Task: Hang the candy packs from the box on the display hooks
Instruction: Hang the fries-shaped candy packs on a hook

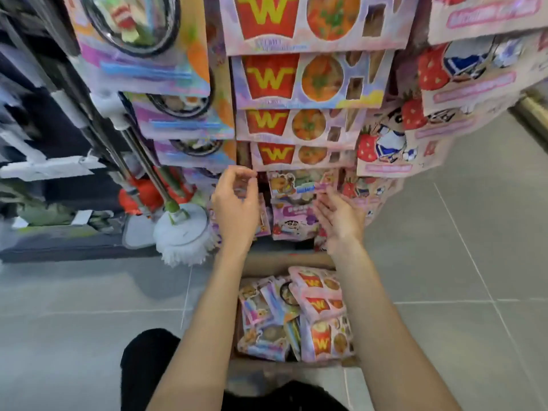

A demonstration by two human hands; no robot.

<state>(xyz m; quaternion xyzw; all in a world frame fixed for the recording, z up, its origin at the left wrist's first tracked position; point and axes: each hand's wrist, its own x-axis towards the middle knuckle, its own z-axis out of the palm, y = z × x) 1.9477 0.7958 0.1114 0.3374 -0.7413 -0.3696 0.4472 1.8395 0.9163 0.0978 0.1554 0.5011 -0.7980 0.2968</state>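
1. My left hand [235, 203] is loosely curled, my right hand [339, 218] open; neither visibly holds anything.
2. Both are raised at the low hanging packs [299, 185].
3. Candy packs [296, 315] lie in the box [284, 261] directly below, between my forearms; neither hand is clearly nearer.

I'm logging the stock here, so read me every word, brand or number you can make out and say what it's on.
"W": yellow letter on red, on the hanging packs in the middle column.
"W": same letter on packs in the box.
Small print strips on the packs at left and the strawberry packs: too blurred to read.
No numbers or signs are legible.
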